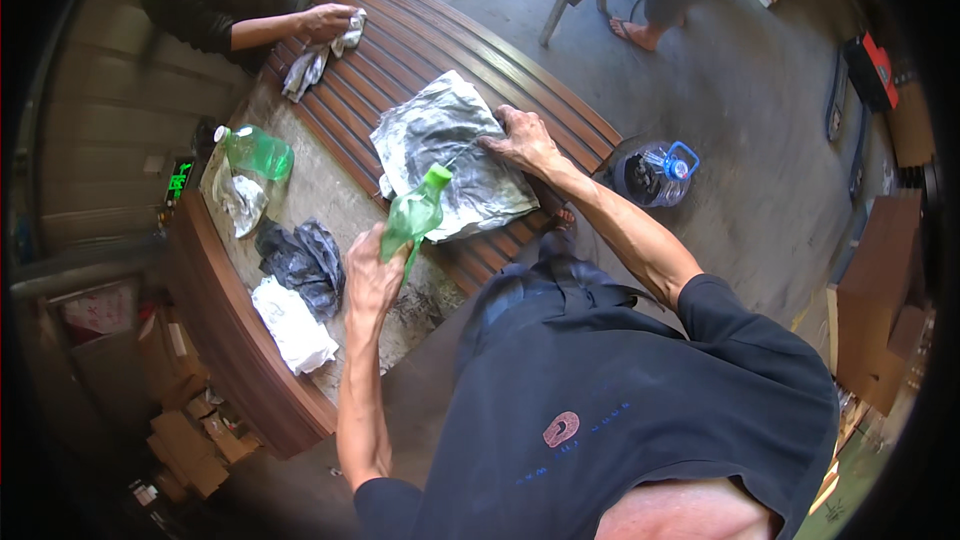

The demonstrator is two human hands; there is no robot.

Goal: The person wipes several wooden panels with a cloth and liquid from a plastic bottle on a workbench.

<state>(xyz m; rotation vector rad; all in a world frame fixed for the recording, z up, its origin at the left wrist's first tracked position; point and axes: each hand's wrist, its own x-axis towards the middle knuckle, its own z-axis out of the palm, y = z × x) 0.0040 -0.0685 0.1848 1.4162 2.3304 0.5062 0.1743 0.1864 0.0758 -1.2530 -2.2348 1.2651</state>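
Note:
My left hand [372,268] is wrapped round a translucent green plastic bottle [414,214], its green cap tilted up and toward the cloth. A stained white and grey cloth [445,145] lies spread over a brown slatted panel [400,35]. At the cloth's right edge, my right hand [527,143] grips it between thumb and fingers; the fingertips are partly hidden. To the left of the bottle, a dark crumpled cloth [302,262] and a white folded cloth [290,325] rest on the worn table surface [385,340].
Across the panel, a person's hand [328,24] presses a stained rag [308,70]. A second green bottle [258,152] lies near a whitish rag [240,202]. On the floor to the right stands a clear jug [648,172] with a blue handle. Another person's foot [635,33] shows beyond.

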